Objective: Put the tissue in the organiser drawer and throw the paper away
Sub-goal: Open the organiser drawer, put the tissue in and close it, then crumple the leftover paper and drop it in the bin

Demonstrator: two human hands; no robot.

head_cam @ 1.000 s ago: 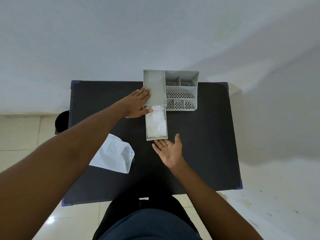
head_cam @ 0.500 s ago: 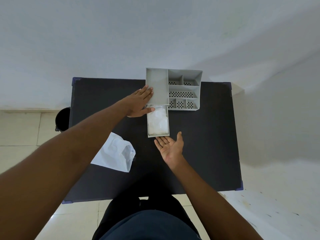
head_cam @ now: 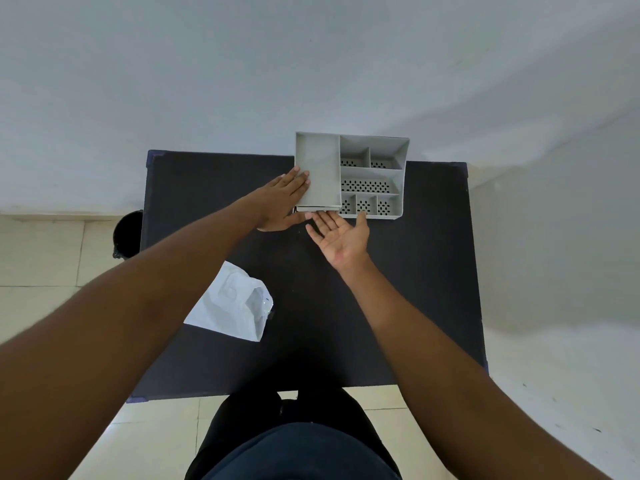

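Observation:
A grey organiser (head_cam: pixel 372 174) with several perforated compartments stands at the far edge of the black table (head_cam: pixel 415 271). Its drawer (head_cam: pixel 317 208) sits pushed in under the left section, only the front edge showing; the tissue is hidden inside. My left hand (head_cam: pixel 282 202) lies flat against the organiser's left side, fingers on its top. My right hand (head_cam: pixel 341 237) is open, palm up, fingertips touching the drawer front. The white paper (head_cam: pixel 232 306) lies crumpled on the table's near left part.
A black bin (head_cam: pixel 127 233) stands on the tiled floor just left of the table. A white wall rises behind the organiser. My dark-clothed legs are at the table's near edge.
The drawer, pulled out with the tissue visible before, has slid into the organiser. My right hand moved forward with it; my left hand stayed on the organiser.

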